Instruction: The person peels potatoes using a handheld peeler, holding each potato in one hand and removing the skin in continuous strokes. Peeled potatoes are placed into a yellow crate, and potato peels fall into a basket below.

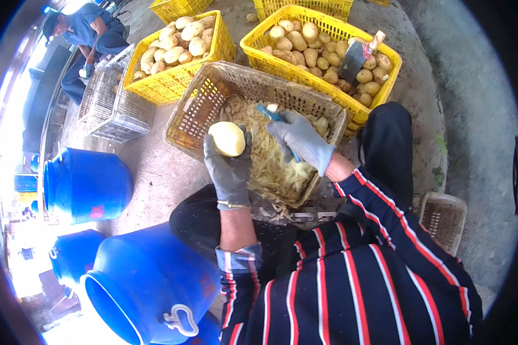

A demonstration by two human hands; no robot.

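A pale, peeled potato (227, 139) rests in my gloved left hand (229, 172), its fingers and thumb around the sides. My right hand (300, 137), also in a grey glove, is closed around a blue-handled peeler (269, 113), to the right of the potato. Both hands are over a dirty, worn plastic crate (280, 90) holding a heap of potato peelings (270, 159). Behind it stand two yellow crates of unpeeled potatoes (172, 54). A cleaver (353, 61) with a wooden handle lies on the potatoes in the right one.
Blue plastic drums (90, 185) stand and lie at the left. A grey crate (127, 108) is beyond them, near a seated co-worker (93, 30). Close to the wall at the right is a small worn crate (444, 215). More yellow crates (304, 6) stand at the back.
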